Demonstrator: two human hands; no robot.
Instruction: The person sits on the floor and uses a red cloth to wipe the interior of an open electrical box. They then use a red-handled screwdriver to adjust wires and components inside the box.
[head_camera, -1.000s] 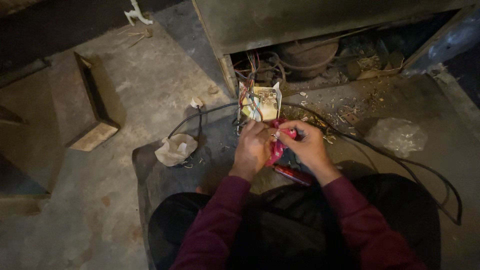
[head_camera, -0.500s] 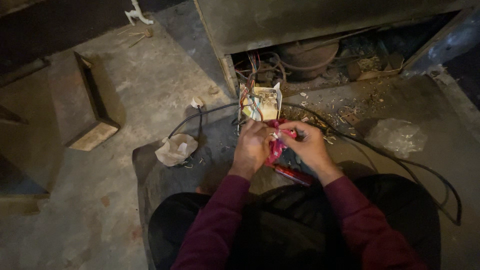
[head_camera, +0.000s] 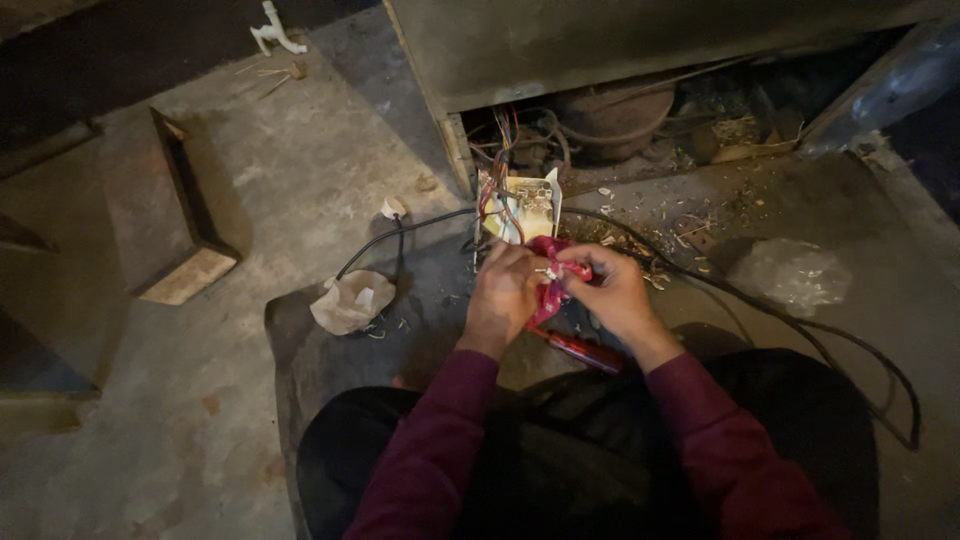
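My left hand (head_camera: 508, 290) and right hand (head_camera: 610, 290) both pinch the red wires (head_camera: 548, 272) tight; I think I'm joining them, so next needs small, careful fingers

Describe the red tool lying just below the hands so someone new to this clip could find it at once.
Start at the open base of the metal cabinet, then come down past the pale wiring block to the left hand and right hand. Just beneath them, on the floor before the person's lap, lies the red-handled tool, angled diagonally; it is the only glossy red rod there.
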